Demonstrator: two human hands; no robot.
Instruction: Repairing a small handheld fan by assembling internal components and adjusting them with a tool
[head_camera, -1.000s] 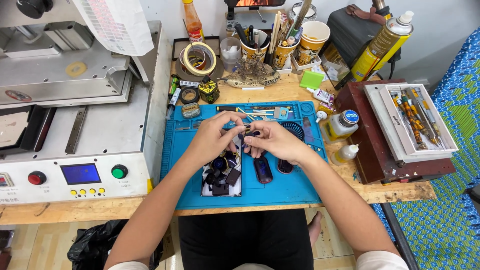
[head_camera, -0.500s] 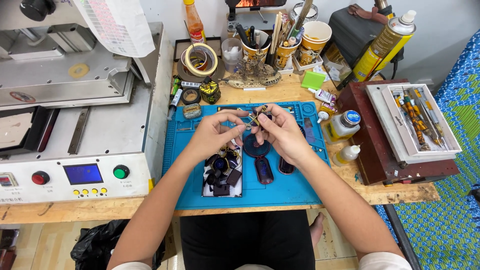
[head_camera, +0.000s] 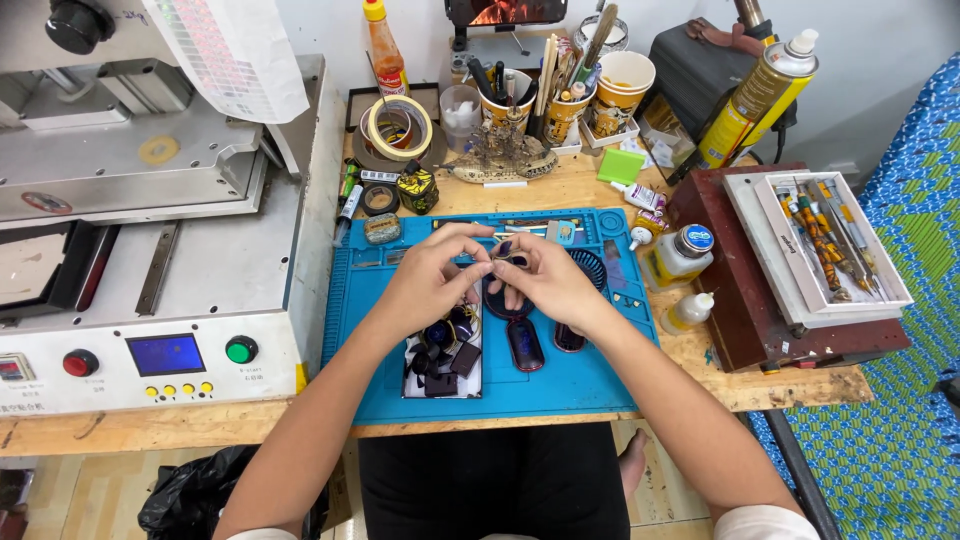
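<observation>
Both hands meet over the blue mat (head_camera: 560, 385) on the table (head_camera: 560, 180): left hand (head_camera: 425, 285) and right hand (head_camera: 545, 280) have fingertips pinched together on a small dark part (head_camera: 497, 257), too small to identify. Just below it, dark oval pieces (head_camera: 525, 345) and a tray of dark bits (head_camera: 445, 350) lie on the mat.

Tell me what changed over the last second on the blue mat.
Both hands rose slightly toward the mat's far edge: the left hand and right hand now meet higher, fingertips pinching a small dark part between them. The tray of dark parts, the dark oval pieces and the blue mat stayed put.
</observation>
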